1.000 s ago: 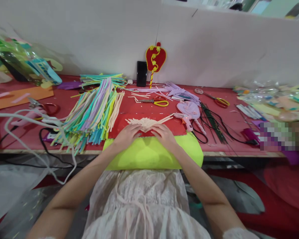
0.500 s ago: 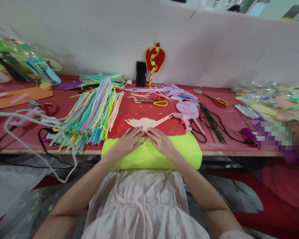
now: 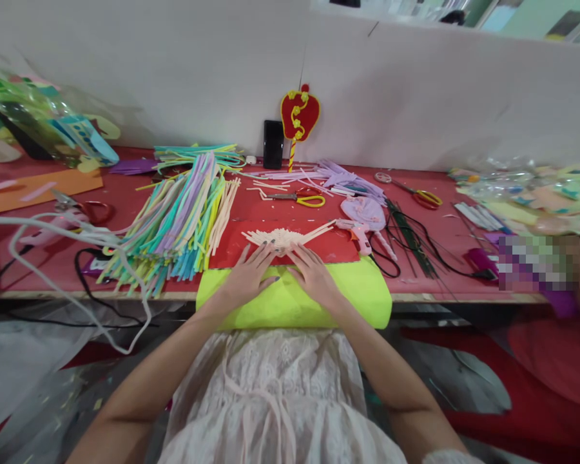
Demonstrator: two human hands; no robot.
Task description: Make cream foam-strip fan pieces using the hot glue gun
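A fan-shaped spread of cream pipe cleaners (image 3: 286,236) lies on a red sheet (image 3: 338,250), with one longer bundle pointing to the upper right. My left hand (image 3: 248,277) rests at its lower left edge, fingers stretched out and thumb apart. On the other side, my right hand (image 3: 314,276) lies with fingers extended, the fingertips at the lower edge of the fan. Both hands are open and press flat over the yellow-green roll (image 3: 290,306) at the table's front. Whether the fingertips pin any single stem is too small to tell.
Mixed pastel pipe cleaners (image 3: 174,219) are heaped at left. Yellow-handled scissors (image 3: 299,197) lie behind the fan, a pink glue gun (image 3: 360,237) to its right. A red fan-shaped ornament (image 3: 300,116) and a phone (image 3: 273,144) stand by the wall. A co-worker's hand shows at far right.
My fingers have shifted slightly; the left ones are spread a little more and the two hands' fingertips are farther apart. The other things on the table have stayed put.
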